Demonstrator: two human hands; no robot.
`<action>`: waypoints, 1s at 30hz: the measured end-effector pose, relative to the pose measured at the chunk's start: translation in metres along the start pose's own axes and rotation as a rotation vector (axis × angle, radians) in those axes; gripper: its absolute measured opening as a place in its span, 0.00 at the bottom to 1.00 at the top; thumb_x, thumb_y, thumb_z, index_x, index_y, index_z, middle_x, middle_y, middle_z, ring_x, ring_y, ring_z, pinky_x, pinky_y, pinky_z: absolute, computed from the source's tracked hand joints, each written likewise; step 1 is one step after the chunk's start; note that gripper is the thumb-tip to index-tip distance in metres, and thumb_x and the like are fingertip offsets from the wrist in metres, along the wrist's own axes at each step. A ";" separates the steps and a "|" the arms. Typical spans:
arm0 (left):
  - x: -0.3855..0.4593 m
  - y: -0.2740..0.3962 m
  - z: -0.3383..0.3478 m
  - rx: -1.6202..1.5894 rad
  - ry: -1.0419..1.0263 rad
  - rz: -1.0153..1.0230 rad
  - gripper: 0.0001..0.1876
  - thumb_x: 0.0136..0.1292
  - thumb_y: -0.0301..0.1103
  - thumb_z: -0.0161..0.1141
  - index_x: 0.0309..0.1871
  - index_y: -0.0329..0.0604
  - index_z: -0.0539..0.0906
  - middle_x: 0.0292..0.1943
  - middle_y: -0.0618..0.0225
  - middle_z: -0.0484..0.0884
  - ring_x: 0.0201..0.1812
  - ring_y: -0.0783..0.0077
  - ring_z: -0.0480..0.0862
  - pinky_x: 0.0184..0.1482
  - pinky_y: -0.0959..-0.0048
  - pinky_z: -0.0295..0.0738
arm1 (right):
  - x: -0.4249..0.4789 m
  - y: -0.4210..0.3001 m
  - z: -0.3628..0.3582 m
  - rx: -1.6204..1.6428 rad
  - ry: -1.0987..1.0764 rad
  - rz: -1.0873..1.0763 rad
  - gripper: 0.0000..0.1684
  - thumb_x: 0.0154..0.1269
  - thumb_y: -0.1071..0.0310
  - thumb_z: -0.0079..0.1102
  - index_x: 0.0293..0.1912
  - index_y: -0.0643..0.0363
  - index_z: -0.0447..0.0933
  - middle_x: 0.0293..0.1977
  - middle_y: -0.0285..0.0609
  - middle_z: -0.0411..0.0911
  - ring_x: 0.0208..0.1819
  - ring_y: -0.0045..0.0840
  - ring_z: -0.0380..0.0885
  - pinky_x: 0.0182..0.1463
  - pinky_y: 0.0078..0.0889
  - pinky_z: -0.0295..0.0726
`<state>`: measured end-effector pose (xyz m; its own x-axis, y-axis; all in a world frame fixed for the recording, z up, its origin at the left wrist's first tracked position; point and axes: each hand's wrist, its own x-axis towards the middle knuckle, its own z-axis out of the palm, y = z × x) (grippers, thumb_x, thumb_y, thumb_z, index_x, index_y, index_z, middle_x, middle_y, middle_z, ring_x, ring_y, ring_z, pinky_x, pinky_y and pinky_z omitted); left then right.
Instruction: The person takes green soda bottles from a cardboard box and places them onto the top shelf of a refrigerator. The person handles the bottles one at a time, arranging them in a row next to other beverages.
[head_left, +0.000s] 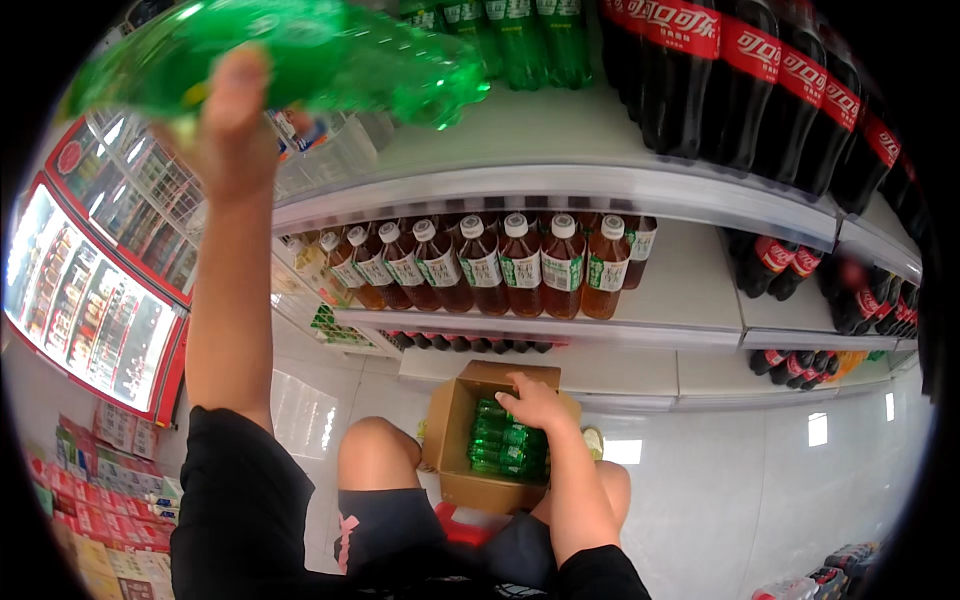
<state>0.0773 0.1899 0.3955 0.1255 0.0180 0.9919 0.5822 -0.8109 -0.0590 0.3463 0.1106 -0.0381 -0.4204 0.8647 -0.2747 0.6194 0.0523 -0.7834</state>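
My left hand (236, 120) is raised at the upper left, its thumb across a large green plastic soda bottle (322, 60). The bottle lies tilted on its side in my grip, blurred, its left end cut off by the frame. Between my knees stands an open cardboard box (487, 487) with several green bottles (506, 442) lying in it. Over the box's right side is my right hand (532, 405), fingers apart, with nothing seen in it. Whether it touches the bottles beneath or the box, I cannot tell. More green bottles (517, 41) stand on the upper shelf (510, 135).
Large cola bottles (750, 82) fill the upper shelf's right part. Below, a row of tea bottles (480, 266) with white caps stands on the middle shelf (675, 292). A red-framed drinks cooler (97, 300) is at left, above stacked cartons (112, 510). Something red (461, 525) is beneath me.
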 end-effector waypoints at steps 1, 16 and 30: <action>-0.009 0.004 -0.011 -0.108 0.034 -0.055 0.32 0.57 0.51 0.67 0.58 0.37 0.78 0.48 0.52 0.81 0.47 0.49 0.83 0.57 0.50 0.79 | 0.000 0.004 0.000 0.003 0.036 -0.032 0.37 0.68 0.45 0.56 0.68 0.58 0.69 0.60 0.59 0.76 0.63 0.51 0.74 0.67 0.48 0.72; -0.271 0.180 0.002 -1.167 0.059 -1.122 0.41 0.56 0.56 0.73 0.68 0.43 0.69 0.67 0.53 0.68 0.66 0.49 0.71 0.68 0.46 0.70 | -0.044 -0.036 -0.031 1.072 -0.305 -0.636 0.43 0.68 0.42 0.58 0.71 0.64 0.64 0.64 0.47 0.72 0.63 0.30 0.73 0.65 0.35 0.71; -0.367 0.173 0.039 -0.996 0.002 -1.614 0.51 0.52 0.33 0.71 0.75 0.34 0.50 0.58 0.50 0.74 0.54 0.55 0.83 0.59 0.57 0.80 | -0.060 -0.016 -0.062 0.730 -0.110 -0.218 0.46 0.53 0.62 0.77 0.68 0.66 0.66 0.55 0.46 0.79 0.57 0.27 0.76 0.63 0.31 0.73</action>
<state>0.1633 0.0662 0.0165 0.0084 0.9997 0.0250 -0.4858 -0.0178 0.8739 0.4026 0.0887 0.0256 -0.5698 0.8162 -0.0954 -0.0636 -0.1595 -0.9851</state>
